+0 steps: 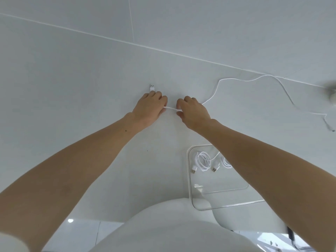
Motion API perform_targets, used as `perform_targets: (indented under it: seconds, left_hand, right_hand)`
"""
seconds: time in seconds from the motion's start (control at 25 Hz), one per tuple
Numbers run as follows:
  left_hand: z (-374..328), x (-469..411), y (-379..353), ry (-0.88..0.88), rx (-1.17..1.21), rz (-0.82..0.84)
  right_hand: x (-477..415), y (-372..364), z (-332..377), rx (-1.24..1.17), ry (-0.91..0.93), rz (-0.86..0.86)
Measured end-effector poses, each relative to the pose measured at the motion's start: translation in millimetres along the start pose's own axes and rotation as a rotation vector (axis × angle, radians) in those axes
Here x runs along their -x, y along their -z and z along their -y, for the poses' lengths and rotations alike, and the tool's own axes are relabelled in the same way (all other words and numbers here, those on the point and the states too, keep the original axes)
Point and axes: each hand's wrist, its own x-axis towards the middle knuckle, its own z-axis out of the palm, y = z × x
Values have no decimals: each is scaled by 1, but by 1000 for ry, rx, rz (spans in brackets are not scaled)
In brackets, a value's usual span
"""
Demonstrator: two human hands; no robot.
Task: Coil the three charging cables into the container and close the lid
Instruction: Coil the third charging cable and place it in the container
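My left hand (150, 106) sits at frame center, fingers curled down and pinched on the third cable (214, 91), with its USB plug (152, 87) poking out just past my fingertips toward the top of the frame. My right hand (193, 110) is just beside it, center-right, also closed on the same cable; a short taut stretch of white cord runs between the two hands. From my right hand the cable loops loose toward the upper right, wanders along the surface (72, 88), then drops toward the right edge, where its other end (332, 129) lies. So this one is not coiled yet; looks like I'm only starting the first loop. Lower right of frame: the clear container (190, 179), open, partly under my right forearm. Inside it are two coiled cables: one coil (202, 161) fully visible, a second coil (227, 163) half hidden by my arm, and two USB plugs showing next to them. Count: three cables total, two in the container, one in my hands; one container. No lid that I can pick out for sure; there's a blurry object (331, 91) at the far right edge, can't tell what it is. Progress judged: two of three cables done; left is coiling this one, dropping it in, and closing the lid.
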Motion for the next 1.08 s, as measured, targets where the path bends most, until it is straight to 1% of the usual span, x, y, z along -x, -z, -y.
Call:
perform_targets:
  seconds: [0.08, 0.2, 0.28, 0.36, 0.48, 0.6, 0.72, 0.8, 0.88, 1.0, 1.08]
  left_hand:
    - [0, 2, -3, -26, -6, -14]
    - [-3, 9, -1, -61, 49, -39]
    - [-4, 13, 6, -80, 114, -62]
    - [-7, 17, 19, -92, 156, -103]
    - [-18, 20, 42, -81, 242, -169]
    - [-38, 25, 66, -53, 410, -214]
    - [-68, 29, 99, -45, 590, -335]
    - [-90, 30, 124, -50, 664, -393]
    - [-113, 29, 152, -52, 719, -420]
    - [-151, 28, 198, -105, 839, -451]
    - [-175, 28, 226, -149, 916, -435]
  right_hand:
    - [2, -4, 2, 29, 0, 18]
    - [12, -6, 2, 41, 7, 49]
    - [19, 1, 0, -10, 0, 54]
    - [31, 16, -3, -99, -22, 11]
    - [51, 46, -9, -161, 3, -139]
    - [78, 78, -13, -177, 38, -296]
    - [105, 115, -15, -214, 48, -478]
    - [122, 142, -16, -232, 60, -594]
    - [137, 171, -18, -248, 68, -697]
    - [158, 218, -24, -278, 69, -844]
    - [173, 249, -29, -291, 88, -935]
